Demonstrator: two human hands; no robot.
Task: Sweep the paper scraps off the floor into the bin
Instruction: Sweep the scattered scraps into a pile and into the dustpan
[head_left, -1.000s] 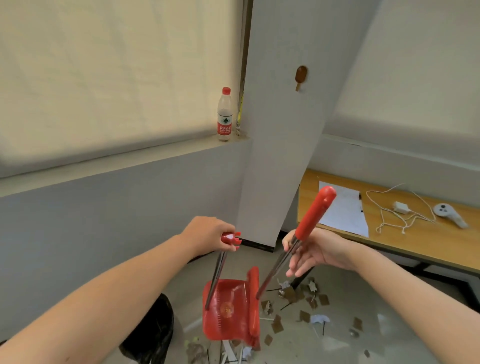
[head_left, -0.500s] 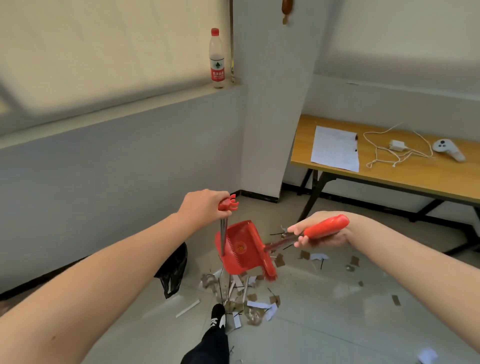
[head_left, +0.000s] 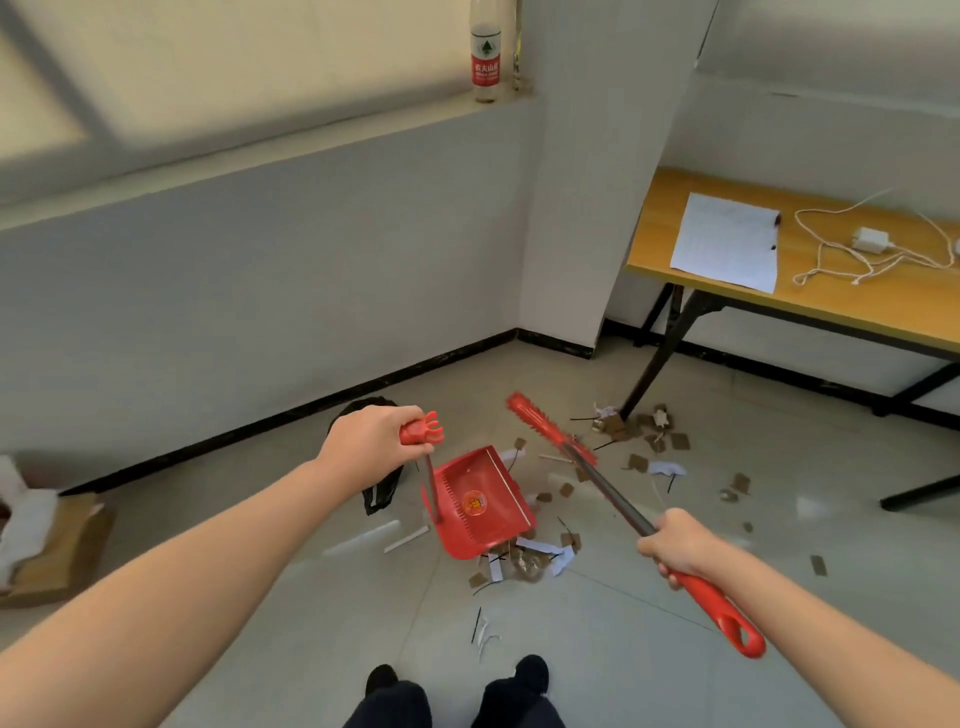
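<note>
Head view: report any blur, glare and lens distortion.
Head view: window blind and sill softly blurred; wide-angle bending bows the wall pillar and forearms; pale glare patches on the floor tiles; dustpan and broom fairly sharp.

Both hands (head_left: 371, 441) (head_left: 680, 545) fisted, arms outstretched forward.

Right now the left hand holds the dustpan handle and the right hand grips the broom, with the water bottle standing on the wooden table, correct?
Not quite. The head view shows the water bottle on the window ledge, not on the wooden table. The rest holds: the left hand holds the dustpan handle and the right hand grips the broom.
</note>
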